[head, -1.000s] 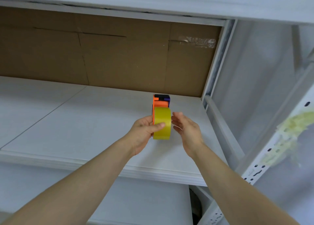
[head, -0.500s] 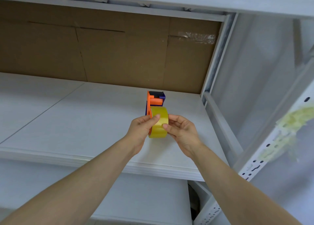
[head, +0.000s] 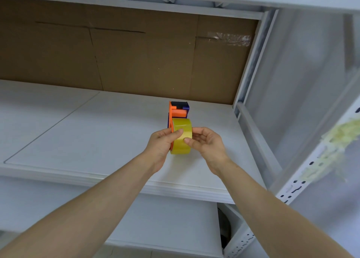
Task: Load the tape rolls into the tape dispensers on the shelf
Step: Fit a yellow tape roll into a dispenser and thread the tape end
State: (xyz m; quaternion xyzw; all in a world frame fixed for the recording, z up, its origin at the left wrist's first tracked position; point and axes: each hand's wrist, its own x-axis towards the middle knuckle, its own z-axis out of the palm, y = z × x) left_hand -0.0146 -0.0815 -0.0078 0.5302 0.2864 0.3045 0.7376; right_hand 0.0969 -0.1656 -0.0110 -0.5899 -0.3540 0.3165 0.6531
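Hands meet over the white shelf (head: 97, 141), near its right end. Yellow tape roll (head: 182, 141) stands on edge against the orange side plate of the tape dispenser (head: 178, 110), whose dark blue head points toward the brown cardboard (head: 136, 59) backing. Left hand (head: 159, 146) curls round the roll and the plate's edge, thumb laid across the yellow band. Right hand (head: 206, 144) pinches the roll's right edge between thumb and bent fingers. Yellowish tape scraps (head: 341, 135) cling to the perforated post (head: 303, 180) at right.
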